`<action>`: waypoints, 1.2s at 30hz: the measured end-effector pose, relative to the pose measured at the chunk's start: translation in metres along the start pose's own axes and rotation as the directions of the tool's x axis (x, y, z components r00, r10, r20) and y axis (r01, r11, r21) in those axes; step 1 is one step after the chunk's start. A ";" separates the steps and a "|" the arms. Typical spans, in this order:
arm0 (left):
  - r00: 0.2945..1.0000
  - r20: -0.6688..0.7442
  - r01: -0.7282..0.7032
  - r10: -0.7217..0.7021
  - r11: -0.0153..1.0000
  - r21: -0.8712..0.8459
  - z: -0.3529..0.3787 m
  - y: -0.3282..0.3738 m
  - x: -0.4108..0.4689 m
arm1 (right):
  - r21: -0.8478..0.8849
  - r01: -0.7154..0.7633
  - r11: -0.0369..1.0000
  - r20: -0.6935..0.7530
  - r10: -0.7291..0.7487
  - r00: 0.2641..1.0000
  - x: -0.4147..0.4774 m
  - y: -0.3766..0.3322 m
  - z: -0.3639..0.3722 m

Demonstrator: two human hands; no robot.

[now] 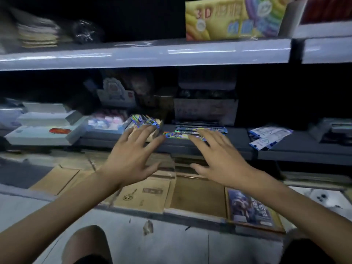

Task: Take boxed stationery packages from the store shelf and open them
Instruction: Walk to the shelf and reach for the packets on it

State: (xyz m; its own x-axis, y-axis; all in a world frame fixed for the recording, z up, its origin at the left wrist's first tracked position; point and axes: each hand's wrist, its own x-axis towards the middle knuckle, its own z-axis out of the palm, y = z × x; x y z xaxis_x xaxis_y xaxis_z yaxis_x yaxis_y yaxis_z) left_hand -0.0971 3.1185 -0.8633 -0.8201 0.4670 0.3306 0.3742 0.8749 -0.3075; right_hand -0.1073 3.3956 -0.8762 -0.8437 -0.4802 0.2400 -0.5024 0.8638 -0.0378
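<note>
Both my hands reach toward the middle shelf (pixel 209 147) with fingers spread and straight. My left hand (pixel 133 155) has its fingertips at a small box of shiny holographic packs (pixel 144 121); whether they touch it I cannot tell. My right hand (pixel 215 159) lies over flat holographic packs (pixel 190 133) spread on the shelf, fingertips at their front edge. Neither hand holds anything. Behind the flat packs stands an open grey display box (pixel 205 109).
White boxes (pixel 47 126) are stacked at the left of the middle shelf, blue-and-white packets (pixel 268 136) at the right. A yellow "3D" box (pixel 234 18) sits on the upper shelf. Brown envelopes (pixel 144 195) and a booklet (pixel 251 208) lie on the lowest level.
</note>
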 end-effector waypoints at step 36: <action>0.640 -0.119 0.470 -0.759 0.510 -0.721 0.075 -0.055 0.026 | 0.358 -0.292 0.887 0.057 0.291 0.955 0.208 -0.089 0.019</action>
State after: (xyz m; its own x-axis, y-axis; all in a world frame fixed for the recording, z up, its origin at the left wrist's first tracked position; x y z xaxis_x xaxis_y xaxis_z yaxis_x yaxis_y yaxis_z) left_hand -0.1713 3.0727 -0.9044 -0.7574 -0.3495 0.5515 0.1173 0.7581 0.6415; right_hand -0.2419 3.2159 -0.8409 -0.9627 -0.2160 0.1630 -0.2674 0.8516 -0.4509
